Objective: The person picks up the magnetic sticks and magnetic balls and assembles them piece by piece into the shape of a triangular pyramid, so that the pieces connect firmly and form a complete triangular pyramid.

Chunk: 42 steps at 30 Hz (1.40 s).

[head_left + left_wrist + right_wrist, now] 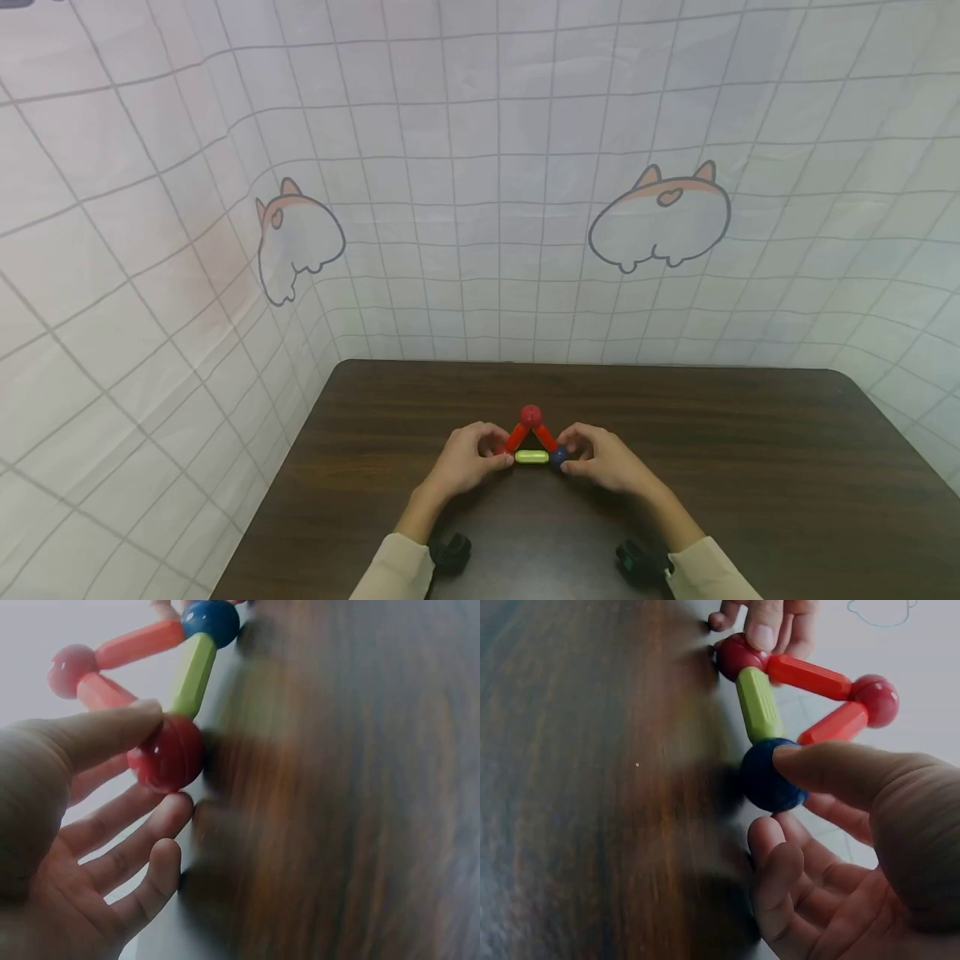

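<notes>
A triangle of rods and balls stands upright at the table's middle, its red top ball (531, 416) joined to two red rods (810, 676). Along the bottom runs a yellow-green rod (532, 457). My left hand (467, 460) pinches the red ball (169, 754) at the lower left corner, thumb on its near side. At the lower right corner, the blue ball (771, 777) is between the thumb and fingers of my right hand (611, 460). The other fingers of both hands curl loosely beneath, as the wrist views show.
The dark wood table (750, 467) reaches out on both sides of the hands. Behind it hangs a white gridded cloth (465, 208) with cartoon animal drawings. Black wrist devices (452, 554) sit by the sleeves, near the table's surface.
</notes>
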Each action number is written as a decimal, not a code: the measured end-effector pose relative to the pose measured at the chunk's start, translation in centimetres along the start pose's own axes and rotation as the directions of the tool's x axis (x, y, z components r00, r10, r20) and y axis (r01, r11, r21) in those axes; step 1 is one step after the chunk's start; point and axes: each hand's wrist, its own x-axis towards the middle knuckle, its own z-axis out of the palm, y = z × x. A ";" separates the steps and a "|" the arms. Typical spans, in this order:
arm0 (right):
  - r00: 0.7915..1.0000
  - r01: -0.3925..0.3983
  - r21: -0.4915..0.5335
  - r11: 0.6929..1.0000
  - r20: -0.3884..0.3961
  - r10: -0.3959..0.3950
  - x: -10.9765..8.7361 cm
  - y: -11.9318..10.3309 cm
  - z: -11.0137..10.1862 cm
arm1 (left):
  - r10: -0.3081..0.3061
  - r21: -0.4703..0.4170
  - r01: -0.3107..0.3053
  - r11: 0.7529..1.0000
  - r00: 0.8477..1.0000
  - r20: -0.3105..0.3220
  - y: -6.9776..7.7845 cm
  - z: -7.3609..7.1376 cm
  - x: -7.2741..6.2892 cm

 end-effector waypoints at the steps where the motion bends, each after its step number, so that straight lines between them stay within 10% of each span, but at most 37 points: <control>1: 1.000 -0.004 0.007 1.000 -0.003 0.004 0.0 0.1 0.0 | 0.000 0.003 0.000 1.000 1.000 -0.009 0.1 0.1 0.0; 42: 0.994 -0.064 0.043 0.997 -0.083 0.067 0.1 0.1 0.6 | -0.057 0.033 0.060 0.998 0.994 -0.089 0.2 0.2 0.1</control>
